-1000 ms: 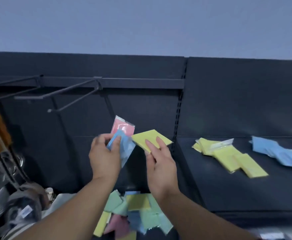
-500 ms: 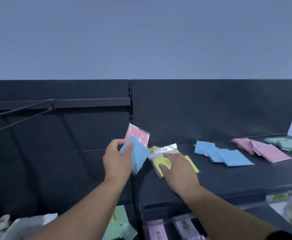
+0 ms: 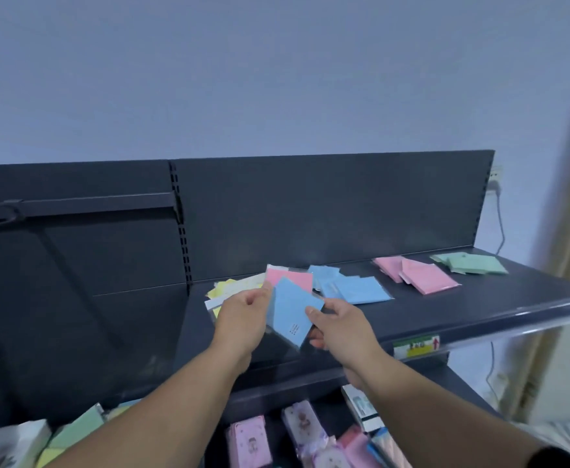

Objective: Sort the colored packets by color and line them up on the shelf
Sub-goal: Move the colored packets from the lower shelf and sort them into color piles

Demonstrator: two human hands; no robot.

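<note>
A blue packet (image 3: 288,310) sits at the centre of the frame, held up in front of the dark shelf (image 3: 445,309) and tilted on 1 corner. The left hand (image 3: 243,319) grips its left edge together with a pink packet (image 3: 292,281) fanned out behind it. The right hand (image 3: 342,327) pinches the blue packet's right corner, thumb on top and fingers curled beneath.

A few small dark printed marks sit near the blue packet's lower corner, too small to read. On the shelf's front edge, right of centre, a yellow-green price label (image 3: 417,346) carries a red arrow; its writing is blurred.

On the shelf lie 4 groups in a row, from left to right: yellow packets (image 3: 224,291) partly behind the left hand, a blue pile (image 3: 356,289), a pink pile (image 3: 423,275) and a green pile (image 3: 474,263).

Pink boxed items (image 3: 250,444) with small figures fill the lower shelf at the bottom centre. Loose green and yellow packets (image 3: 74,430) lie at the lower left. A hook bar (image 3: 91,201) crosses the back panel at the left. Behind stands a pale blue-grey wall (image 3: 277,79), with a cable (image 3: 500,228) hanging at the right.
</note>
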